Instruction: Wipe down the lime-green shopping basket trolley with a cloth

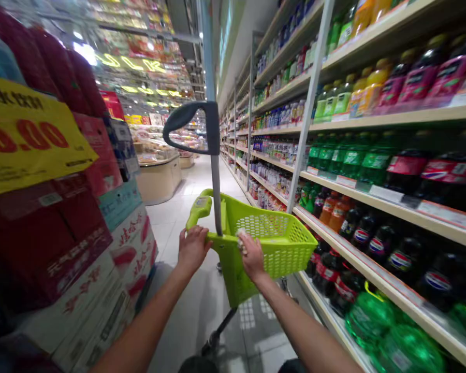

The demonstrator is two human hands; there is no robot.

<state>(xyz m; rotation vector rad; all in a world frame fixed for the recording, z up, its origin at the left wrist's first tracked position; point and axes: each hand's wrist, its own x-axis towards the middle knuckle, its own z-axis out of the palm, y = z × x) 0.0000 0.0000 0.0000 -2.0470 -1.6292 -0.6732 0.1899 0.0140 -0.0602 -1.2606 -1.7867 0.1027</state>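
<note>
- a shopper's left hand curls over the near rim of a lime-green shopping basket, closed on it just below the basket's looped green handle in a supermarket aisle.
- the right hand, also closed, pinches a crumpled white wad between thumb and fingers; the wad sits at the fingertips, on the side facing the left hand, by the near rim.
- the basket lies directly ahead of both grips, its perforated walls stretching forward and to the right of the right hand, its solid near end dropping between the two forearms.
- a grey pole rises between the hands, topped by a dark grey loop grip, which neither hand touches.
- at right, shelves hold rows of bottled drinks, with green bottles on a middle tier and dark cola bottles below.
- at left, stacked cartons stand beneath a yellow price sign reading 5.00, its left edge cut off.
</note>
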